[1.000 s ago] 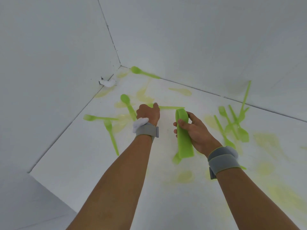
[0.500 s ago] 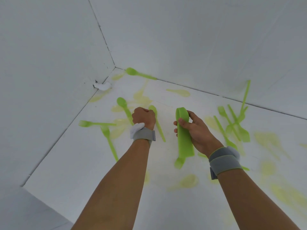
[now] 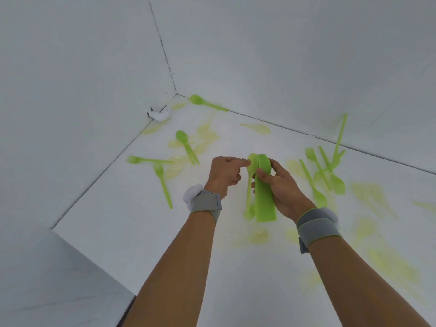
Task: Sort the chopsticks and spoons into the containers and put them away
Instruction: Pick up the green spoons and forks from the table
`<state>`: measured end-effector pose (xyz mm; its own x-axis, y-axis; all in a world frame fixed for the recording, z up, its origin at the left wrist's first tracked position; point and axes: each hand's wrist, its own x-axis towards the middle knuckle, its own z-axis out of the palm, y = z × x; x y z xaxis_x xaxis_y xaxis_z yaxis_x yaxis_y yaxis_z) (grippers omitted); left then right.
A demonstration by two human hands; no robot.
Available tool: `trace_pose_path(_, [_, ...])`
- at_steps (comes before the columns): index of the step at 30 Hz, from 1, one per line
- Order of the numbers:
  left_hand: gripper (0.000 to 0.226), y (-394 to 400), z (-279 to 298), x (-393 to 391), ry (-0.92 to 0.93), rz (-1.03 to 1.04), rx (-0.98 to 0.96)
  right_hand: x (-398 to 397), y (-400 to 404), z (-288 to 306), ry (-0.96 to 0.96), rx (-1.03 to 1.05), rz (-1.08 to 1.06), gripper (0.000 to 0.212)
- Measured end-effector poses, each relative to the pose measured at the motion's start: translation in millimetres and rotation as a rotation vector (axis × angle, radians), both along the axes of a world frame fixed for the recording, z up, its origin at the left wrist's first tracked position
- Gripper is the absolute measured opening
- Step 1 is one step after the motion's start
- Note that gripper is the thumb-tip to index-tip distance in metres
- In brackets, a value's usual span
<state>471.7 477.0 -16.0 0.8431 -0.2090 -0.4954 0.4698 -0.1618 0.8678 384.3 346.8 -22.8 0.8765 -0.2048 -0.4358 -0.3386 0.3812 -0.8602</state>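
Since a moment ago my left hand has lifted a spoon off the white tabletop and brought it against the container in my right hand. That tabletop is the largest thing: smooth, glossy, boxed in by plain white walls and mirroring the cutlery as faint yellow smears. The container comes next, a long flat sleeve of matte green plastic, rounded at its far end and square at the near one; my right fingers and thumb wrap its middle, holding it above the surface. My left thumb and forefinger pinch the spoon's oval bowl at the container's rounded end, its thin handle hanging toward me along the sleeve's left edge.

Loose cutlery, all the same translucent green plastic: two spoons at 11 o'clock, one against the back wall and one nearer; two forks at 10 o'clock, one lying crosswise and one pointing at me. At 2 o'clock a tangled heap of forks and other pieces overlaps too much to count.
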Motion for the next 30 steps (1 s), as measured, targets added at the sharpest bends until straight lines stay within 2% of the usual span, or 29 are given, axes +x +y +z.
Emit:
trace_pose_path(4, [0.021,1.1,-3.5,-27.6,0.012,0.061,-0.040,-11.0,4.9,2.1,-0.042,0.049,0.040,0.037])
trace_pose_path(12, [0.017,19.8,-9.9,-64.7,-0.047,0.245,-0.113,-19.5,33.4,5.7,-0.047,0.064,0.144,0.029])
trace_pose_path(16, [0.028,23.0,-15.2,-67.3,-0.087,0.279,-0.048,-17.9,41.0,4.4,-0.033,0.035,0.178,0.029])
trace_pose_path(20, [0.037,34.2,-16.7,-56.1,-0.146,0.323,0.031,-6.8,53.7,7.4,-0.037,0.037,0.202,0.028])
trace_pose_path(24, [0.039,42.4,-14.7,-32.2,-0.174,0.307,0.085,11.0,61.4,7.5,-0.052,0.076,0.193,0.037])
trace_pose_path(30, [0.028,58.8,-9.6,25.5,-0.228,0.192,0.115,60.5,73.2,5.3,-0.073,0.096,0.132,0.035])
